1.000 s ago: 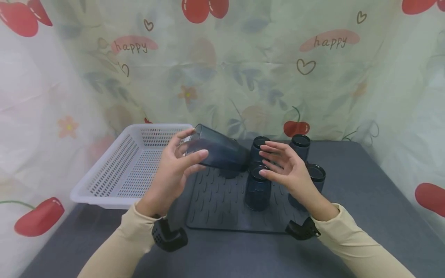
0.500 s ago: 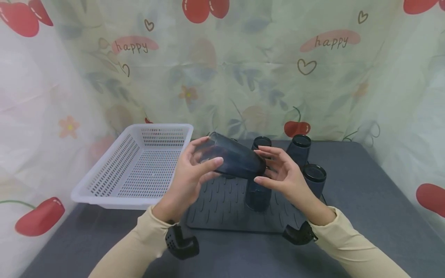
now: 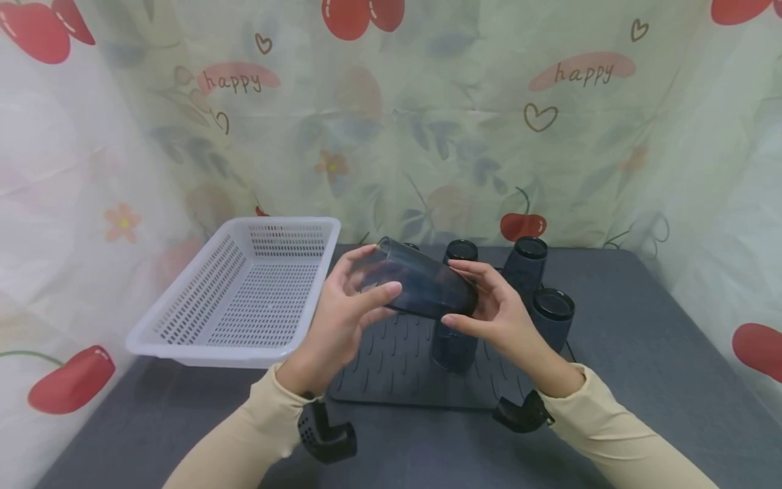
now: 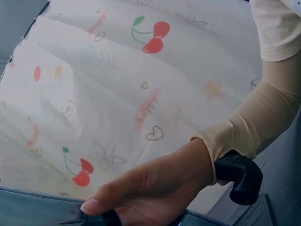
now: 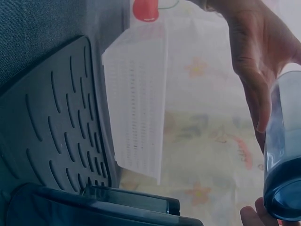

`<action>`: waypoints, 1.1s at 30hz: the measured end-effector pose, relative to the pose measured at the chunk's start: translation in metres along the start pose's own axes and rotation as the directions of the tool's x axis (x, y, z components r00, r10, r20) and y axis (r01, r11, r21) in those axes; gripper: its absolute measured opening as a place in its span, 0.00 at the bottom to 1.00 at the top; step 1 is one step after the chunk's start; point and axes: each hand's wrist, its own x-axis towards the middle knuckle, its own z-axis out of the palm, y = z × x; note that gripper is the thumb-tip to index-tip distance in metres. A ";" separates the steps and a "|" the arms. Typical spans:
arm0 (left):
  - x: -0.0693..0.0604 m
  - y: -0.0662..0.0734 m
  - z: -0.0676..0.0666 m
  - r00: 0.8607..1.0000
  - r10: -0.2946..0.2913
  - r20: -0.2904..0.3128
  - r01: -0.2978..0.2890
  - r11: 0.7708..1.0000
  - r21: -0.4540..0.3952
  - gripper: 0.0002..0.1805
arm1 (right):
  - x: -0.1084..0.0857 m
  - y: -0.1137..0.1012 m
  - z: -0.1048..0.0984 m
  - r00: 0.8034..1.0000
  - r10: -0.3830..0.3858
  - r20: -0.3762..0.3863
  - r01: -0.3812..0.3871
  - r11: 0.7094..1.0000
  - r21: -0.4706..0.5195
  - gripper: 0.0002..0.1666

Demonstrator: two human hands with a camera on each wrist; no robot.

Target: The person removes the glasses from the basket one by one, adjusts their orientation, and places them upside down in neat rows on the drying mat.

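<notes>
A dark blue translucent glass tumbler (image 3: 427, 280) is held in the air, tilted with its open mouth up and left and its base down and right. My left hand (image 3: 342, 309) grips it near the mouth, thumb along its side. At the base end, my right hand (image 3: 501, 305) holds it between thumb and fingers; in the right wrist view only those fingertips (image 5: 260, 217) show. Beneath it, a similar tumbler (image 3: 455, 348) stands upside down on a dark ridged drying mat (image 3: 379, 384), its top hidden by the held one.
More upside-down tumblers stand behind and to the right, including one at the back (image 3: 461, 251), one at the far right (image 3: 527, 266) and one nearer (image 3: 552, 319). A white perforated plastic basket (image 3: 208, 354) sits left of the mat. A patterned curtain (image 3: 391, 136) backs the table.
My left hand has carried the tumbler rightward and slightly down, away from the basket. My right hand, apart from it at first, has closed round its base end.
</notes>
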 end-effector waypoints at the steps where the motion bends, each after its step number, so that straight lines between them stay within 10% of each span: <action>1: 0.000 0.000 0.000 1.000 0.001 0.002 -0.001 1.000 0.001 0.37 | 0.000 0.000 0.000 1.000 0.001 0.002 -0.001 1.000 -0.004 0.42; 20: -0.001 -0.001 0.001 1.000 -0.004 0.025 0.005 0.999 -0.035 0.37 | -0.001 -0.001 0.002 1.000 0.014 -0.008 -0.014 1.000 -0.022 0.41; 33: 0.001 -0.005 -0.013 0.986 -0.072 0.148 0.069 0.997 0.024 0.43 | -0.007 0.001 0.003 0.999 -0.017 -0.046 0.015 0.998 -0.061 0.40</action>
